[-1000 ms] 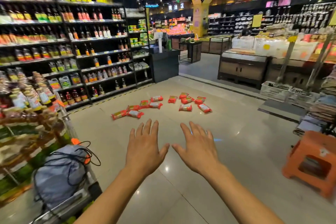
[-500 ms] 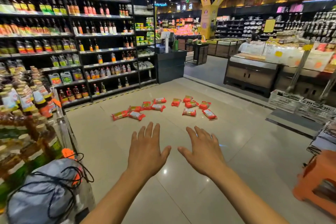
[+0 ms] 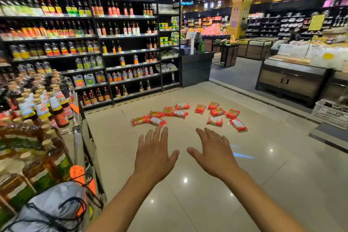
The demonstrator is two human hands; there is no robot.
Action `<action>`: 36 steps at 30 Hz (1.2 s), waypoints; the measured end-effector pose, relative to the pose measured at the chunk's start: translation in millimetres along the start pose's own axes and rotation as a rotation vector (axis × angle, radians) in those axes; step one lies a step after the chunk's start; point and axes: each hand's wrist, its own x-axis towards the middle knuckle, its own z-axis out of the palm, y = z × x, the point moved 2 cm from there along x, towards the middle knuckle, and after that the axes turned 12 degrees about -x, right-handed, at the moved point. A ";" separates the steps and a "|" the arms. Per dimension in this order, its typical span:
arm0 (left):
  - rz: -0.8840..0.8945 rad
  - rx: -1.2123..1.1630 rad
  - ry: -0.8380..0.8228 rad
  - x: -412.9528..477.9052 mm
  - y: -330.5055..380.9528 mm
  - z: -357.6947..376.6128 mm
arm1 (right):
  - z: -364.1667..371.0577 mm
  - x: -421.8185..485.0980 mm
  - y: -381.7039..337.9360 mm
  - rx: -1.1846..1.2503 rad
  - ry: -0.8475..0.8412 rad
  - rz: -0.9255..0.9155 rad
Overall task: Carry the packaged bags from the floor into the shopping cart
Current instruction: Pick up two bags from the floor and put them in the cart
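Several red packaged bags (image 3: 214, 121) lie scattered flat on the shiny tiled floor some way ahead of me, in a loose band from left (image 3: 140, 120) to right (image 3: 238, 124). My left hand (image 3: 154, 154) and my right hand (image 3: 214, 154) are stretched out in front, palms down, fingers straight and spread, holding nothing. Both hands hover well short of the bags. At the lower left, a grey drawstring bag (image 3: 50, 207) lies in what looks like the shopping cart, with orange plastic parts (image 3: 77, 172) beside it.
A display of bottles (image 3: 37, 111) crowds the left edge. Dark shelves of bottles (image 3: 113, 43) line the far left wall. A dark counter (image 3: 195, 68) stands behind the bags, wooden display cabinets (image 3: 288, 79) and a white crate (image 3: 329, 113) at the right.
My view has swung left and moved forward; the orange stool at the right has left the frame, the bottle display looms larger. Both hands stay open and outstretched.
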 end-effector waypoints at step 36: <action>-0.209 0.082 0.075 471.4 -161.0 62.6 | 53.0 543.0 -39.1 0.002 0.054 -0.297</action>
